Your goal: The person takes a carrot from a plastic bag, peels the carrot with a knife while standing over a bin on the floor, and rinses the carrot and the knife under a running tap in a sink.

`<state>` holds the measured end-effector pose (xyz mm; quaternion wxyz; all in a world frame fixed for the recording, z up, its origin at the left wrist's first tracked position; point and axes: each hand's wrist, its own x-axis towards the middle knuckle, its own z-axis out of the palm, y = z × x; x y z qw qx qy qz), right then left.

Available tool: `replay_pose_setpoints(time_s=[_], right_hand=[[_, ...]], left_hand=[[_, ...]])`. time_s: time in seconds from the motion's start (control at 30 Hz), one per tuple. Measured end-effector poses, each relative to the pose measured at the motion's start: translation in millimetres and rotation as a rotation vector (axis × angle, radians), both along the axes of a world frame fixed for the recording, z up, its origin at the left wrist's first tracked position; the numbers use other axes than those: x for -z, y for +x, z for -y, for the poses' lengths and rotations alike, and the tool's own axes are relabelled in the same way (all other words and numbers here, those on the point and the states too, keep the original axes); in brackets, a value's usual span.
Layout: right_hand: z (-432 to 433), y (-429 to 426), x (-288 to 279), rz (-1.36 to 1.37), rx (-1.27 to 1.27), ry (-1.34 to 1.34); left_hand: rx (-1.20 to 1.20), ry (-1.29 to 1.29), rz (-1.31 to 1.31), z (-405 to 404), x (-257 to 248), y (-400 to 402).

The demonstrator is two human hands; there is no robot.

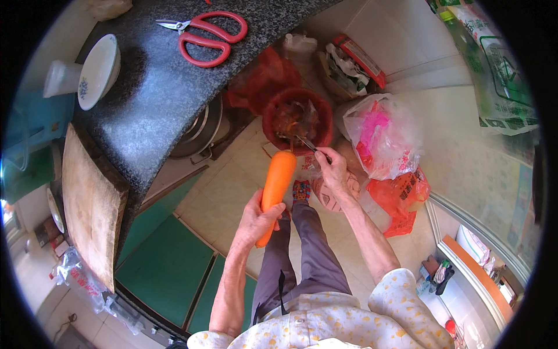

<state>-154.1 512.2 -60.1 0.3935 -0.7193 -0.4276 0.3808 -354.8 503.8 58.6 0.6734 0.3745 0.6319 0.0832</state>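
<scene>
My left hand (pixel 258 217) is closed around the lower part of a large orange carrot (pixel 278 183), whose thick end points at a red waste bin (pixel 324 107). In my right hand (pixel 333 169) is a small tool with a dark handle and a metal end (pixel 306 142), perhaps a peeler or knife; its exact kind is unclear. The tool's tip is over the bin's near rim, just beyond the carrot and apart from it. Scraps and clear film lie inside the bin. A thin orange-brown strip hangs near the carrot's thick end.
Red-handled scissors (pixel 209 39) and a white bowl (pixel 99 72) rest on the dark speckled counter (pixel 152 104). A wooden chopping board (pixel 89 209) stands at its left edge. Pans (pixel 198 133) sit beneath the counter. Plastic bags (pixel 386 135) and a cardboard box (pixel 335 76) surround the bin.
</scene>
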Motion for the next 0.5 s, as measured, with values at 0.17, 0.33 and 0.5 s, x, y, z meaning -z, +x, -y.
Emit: replay_pose_setpoints(time_s=[0.17, 0.33, 0.5], right_hand=[[9.7, -18.9, -45.4, -0.640, -0.015, -0.149], [27.4, -37.3, -71.5, -0.339, -0.305, -0.025], [29.6, -40.6, -64.1, -0.190, -0.403, 0.102]], left_hand=[[-0.507, -0.270, 0.617, 5.4, 17.0, -10.1], [-0.557, -0.126, 0.629, 5.5, 30.3, -5.4], [-0.549, -0.126, 0.761, 6.0, 32.1, -7.0]])
